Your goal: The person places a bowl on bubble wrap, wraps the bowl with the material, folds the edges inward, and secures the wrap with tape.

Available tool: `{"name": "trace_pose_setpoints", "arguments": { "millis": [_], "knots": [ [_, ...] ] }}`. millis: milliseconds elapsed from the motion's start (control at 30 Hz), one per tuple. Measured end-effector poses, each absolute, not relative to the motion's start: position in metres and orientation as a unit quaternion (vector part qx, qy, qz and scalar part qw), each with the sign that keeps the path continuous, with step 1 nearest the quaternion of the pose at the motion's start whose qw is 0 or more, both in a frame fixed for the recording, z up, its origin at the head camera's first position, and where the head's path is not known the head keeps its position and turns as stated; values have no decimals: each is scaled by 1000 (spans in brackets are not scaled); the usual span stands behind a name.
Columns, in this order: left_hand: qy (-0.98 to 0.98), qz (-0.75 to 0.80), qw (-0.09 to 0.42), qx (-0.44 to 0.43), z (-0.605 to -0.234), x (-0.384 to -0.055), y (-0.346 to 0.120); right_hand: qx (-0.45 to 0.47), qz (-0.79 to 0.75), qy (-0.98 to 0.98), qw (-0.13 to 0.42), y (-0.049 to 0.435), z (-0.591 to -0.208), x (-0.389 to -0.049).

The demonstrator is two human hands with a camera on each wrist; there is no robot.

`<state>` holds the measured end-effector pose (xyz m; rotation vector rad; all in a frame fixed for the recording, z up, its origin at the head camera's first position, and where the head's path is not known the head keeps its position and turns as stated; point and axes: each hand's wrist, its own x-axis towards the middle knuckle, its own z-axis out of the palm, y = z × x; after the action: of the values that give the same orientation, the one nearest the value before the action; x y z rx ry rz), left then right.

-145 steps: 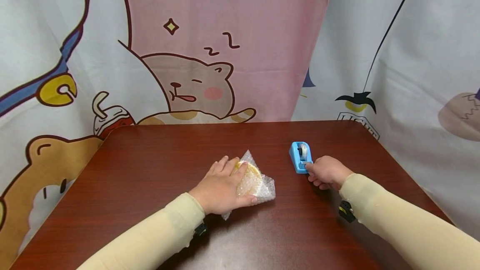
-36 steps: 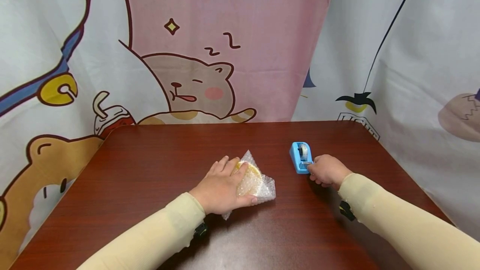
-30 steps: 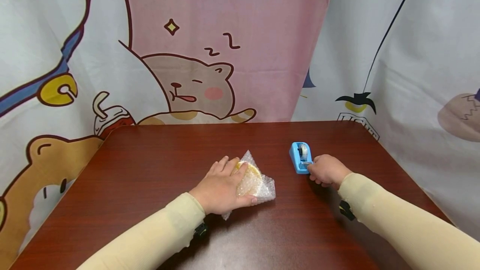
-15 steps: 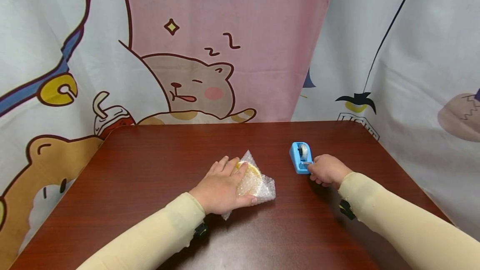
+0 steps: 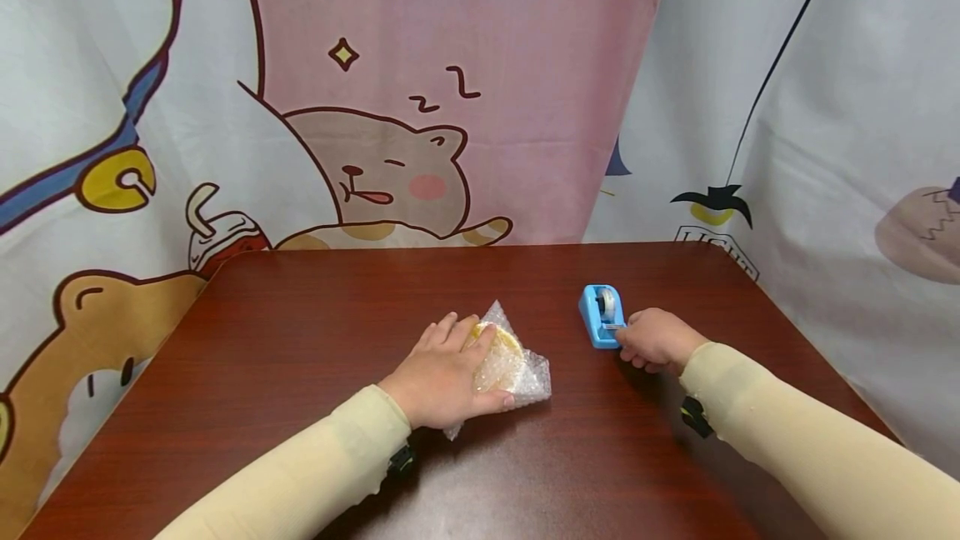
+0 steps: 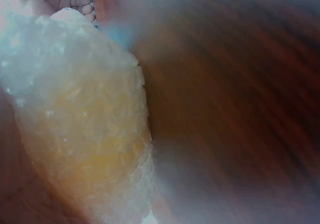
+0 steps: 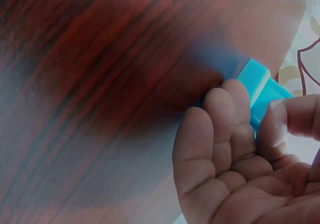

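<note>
Bubble wrap [image 5: 534, 377], folded round a yellow-rimmed round thing, lies near the middle of the table. My left hand [image 5: 441, 377] rests flat on it with fingers spread, hiding its left part. Close up, the left wrist view has the wrap [image 6: 90, 124] with yellow showing through. To the right stands a light blue tape dispenser [image 5: 592, 315] with a roll of clear tape [image 5: 608, 303]. My right hand [image 5: 658, 340] is at its near end, thumb and forefinger pinching at the tape's end. The right wrist view shows that hand [image 7: 235, 174] beside the blue dispenser [image 7: 256, 81]; the tape itself is hard to make out.
The dark red-brown wooden table [image 5: 315, 315] has its far edge against a cartoon-printed curtain [image 5: 540, 90]. More curtain hangs along the left and right sides. Each wrist carries a small dark camera below the cream sleeve [image 5: 810, 432].
Over the last few seconds my right hand has shifted very slightly right and up at the dispenser's near end. The left hand and the bubble wrap have stayed still.
</note>
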<state>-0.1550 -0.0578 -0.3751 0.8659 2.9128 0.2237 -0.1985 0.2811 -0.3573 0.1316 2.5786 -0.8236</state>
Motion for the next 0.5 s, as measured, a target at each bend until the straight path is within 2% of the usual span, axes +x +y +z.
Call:
{"name": "trace_pose_setpoints", "arguments": {
  "millis": [500],
  "knots": [
    [955,72,47,283,-376,-155,-57,47,-312,919,234,287,-351,-199]
  ]
}}
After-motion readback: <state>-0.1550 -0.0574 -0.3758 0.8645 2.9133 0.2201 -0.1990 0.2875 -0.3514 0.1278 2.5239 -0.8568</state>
